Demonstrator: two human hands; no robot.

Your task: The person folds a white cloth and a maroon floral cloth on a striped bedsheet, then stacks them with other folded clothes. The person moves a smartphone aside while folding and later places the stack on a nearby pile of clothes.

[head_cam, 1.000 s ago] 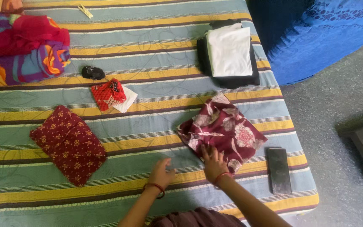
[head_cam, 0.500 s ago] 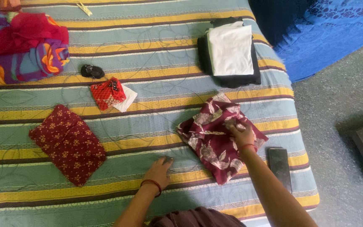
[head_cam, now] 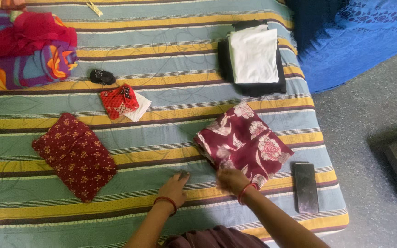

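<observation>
Head view: my two hands rest at the near edge of a folded maroon floral cloth [head_cam: 243, 141] on a striped bedsheet [head_cam: 171, 46].

Half a second ago my right hand [head_cam: 232, 179] lay on top of the cloth, pressing it; now it has drawn back to the near corner, and the fold lies flatter and squarer, so the smoothing looks about finished. Its fingers are blurred and I cannot tell how far apart they are. My left hand [head_cam: 174, 187], just left of the cloth, lies flat on the sheet, fingers together, holding nothing. Right of the cloth lies a dark phone [head_cam: 305, 187]; beyond it, a white and black folded stack [head_cam: 252, 57]; far left, a maroon patterned cloth [head_cam: 75, 156].
</observation>
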